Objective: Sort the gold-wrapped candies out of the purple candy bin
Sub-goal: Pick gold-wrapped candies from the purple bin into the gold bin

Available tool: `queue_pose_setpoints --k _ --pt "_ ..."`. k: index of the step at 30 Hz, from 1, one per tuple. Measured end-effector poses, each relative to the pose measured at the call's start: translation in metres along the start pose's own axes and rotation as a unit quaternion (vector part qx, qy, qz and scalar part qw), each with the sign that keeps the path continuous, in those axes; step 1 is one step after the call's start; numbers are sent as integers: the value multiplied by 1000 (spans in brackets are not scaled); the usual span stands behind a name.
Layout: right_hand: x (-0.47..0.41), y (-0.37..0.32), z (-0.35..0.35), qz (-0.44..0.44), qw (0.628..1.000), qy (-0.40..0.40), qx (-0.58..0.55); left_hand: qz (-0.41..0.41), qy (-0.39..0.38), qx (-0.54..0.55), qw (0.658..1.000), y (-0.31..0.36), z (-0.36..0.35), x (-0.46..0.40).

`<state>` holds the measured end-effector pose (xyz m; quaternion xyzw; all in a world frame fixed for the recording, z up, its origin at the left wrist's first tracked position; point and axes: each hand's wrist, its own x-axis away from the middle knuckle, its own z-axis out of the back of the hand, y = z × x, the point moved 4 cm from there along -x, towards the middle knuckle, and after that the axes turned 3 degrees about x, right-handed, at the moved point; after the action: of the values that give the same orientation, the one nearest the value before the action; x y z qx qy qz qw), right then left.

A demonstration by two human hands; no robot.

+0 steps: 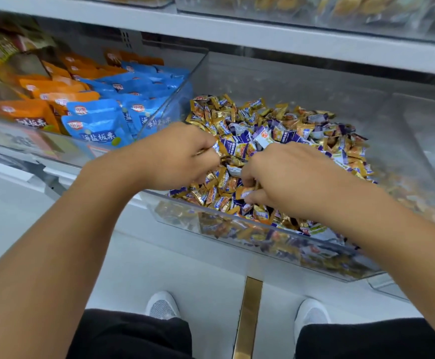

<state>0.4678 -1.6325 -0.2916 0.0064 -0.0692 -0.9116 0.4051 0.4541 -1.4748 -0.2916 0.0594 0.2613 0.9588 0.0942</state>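
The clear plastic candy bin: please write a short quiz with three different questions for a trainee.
1. True or false: both hands are inside the clear plastic candy bin.
2. Which packets lie nearest that bin on its left side? A) blue packets B) green packets
3. Fill in: the left hand pinches a ____ candy.

Key: 1 true, the right hand is in too. 2 A, the blue snack packets. 3 gold-wrapped candy.

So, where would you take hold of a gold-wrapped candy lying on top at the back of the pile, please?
Pinch a gold-wrapped candy by a crimped flat end of its wrapper, coming from above: it lies loose on top of the pile in the clear bin.
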Motion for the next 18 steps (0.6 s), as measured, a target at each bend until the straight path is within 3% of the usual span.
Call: queue_pose_setpoints --k 3,5,6,8,10,11,13,15,16,17,18 --pt "5 9 12 -20 986 12 -164 8 -18 10 1000 -5 -3 1" --pt "7 24 18 -99 944 35 -314 7 -39 21 999 -7 -5 1" --pt "9 31 17 -157 896 28 -415 0 -43 16 999 -6 -6 0" --pt "14 35 7 -238 729 -39 -641 -14 -43 -5 999 -4 -8 -1" --pt "17 31 -1 -245 580 -94 -771 -1 -45 -10 999 -6 -8 -2" --pt "17 29 -3 -238 537 -103 -802 8 -47 -3 999 -9 -7 -1" --pt "15 27 -5 -220 490 -99 -838 21 -55 10 998 -12 -8 -1" --pt "13 27 -4 -221 501 -78 -833 25 -49 13 998 -12 -7 -1" --pt "14 28 -3 -217 547 -66 -806 23 -44 4 999 -11 -7 -1" --pt "15 30 -1 -204 626 -59 -751 19 -44 -7 999 -10 -6 0" --pt "17 32 1 -181 729 -57 -658 16 -49 -16 999 -9 -5 0"
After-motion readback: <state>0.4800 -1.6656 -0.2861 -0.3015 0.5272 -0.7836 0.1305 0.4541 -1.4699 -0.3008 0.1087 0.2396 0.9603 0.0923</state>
